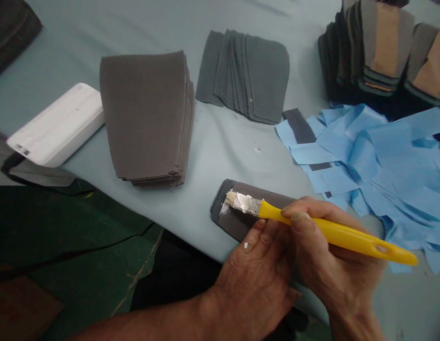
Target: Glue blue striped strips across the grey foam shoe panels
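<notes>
- i'm watching two bare hands working at the table [220, 147], spreading something white; clock directions are running from the middle of the view.
- the brown piece [237, 227] is lying at five o'clock, near the table edge, its dark end [216, 203] pointing towards six.
- the left hand [259, 270] is lying palm down over that piece, fingers close together; their tips are partly hiding behind the other hand, so i cannot tell whether they are gripping it.
- the right hand [333, 255] is holding the yellow brush [330, 230], thumb and fingers closing around the handle.
- the coating is looking only partly done: a white smear [224, 208] is showing by the bristles, while the other uncovered parts are looking bare.
- plenty seems to be waiting: a brown stack [145, 118] is standing at ten, its top showing no white.
- grey-green pieces [266, 78] are fanning out towards one o'clock, blue strips [379, 166] are heaping at three.
</notes>
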Tool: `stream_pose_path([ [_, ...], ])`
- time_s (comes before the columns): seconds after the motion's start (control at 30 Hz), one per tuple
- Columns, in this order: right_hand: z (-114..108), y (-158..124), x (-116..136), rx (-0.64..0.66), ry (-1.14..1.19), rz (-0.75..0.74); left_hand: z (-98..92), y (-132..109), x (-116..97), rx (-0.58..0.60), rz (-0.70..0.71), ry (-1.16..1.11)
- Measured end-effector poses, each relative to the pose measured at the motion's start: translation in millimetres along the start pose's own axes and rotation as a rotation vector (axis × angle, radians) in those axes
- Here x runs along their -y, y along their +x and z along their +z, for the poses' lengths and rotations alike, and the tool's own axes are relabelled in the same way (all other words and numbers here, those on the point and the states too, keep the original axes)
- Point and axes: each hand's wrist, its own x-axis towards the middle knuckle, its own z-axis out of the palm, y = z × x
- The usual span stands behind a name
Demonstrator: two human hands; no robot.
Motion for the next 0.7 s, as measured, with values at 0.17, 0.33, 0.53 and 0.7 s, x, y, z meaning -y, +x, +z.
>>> stream_pose_path([
  [0.17, 6, 3, -1, -0.136, 0.024, 0.078, 1.5, -2, -1, -0.015, -0.022, 0.026],
  [0.33, 6, 2, 11, -0.050, 0.039, 0.108, 2.1, -2, -2, 0.023, 0.003, 0.005],
  [0.53, 4, 0, 9, 0.026, 0.041, 0.048, 5.5, -2, -3, 0.024, 0.009, 0.012],
  [0.7, 7, 5, 5, -0.096, 0.006, 0.046, 2.8, -3, -2, -0.016, -0.025, -0.013],
])
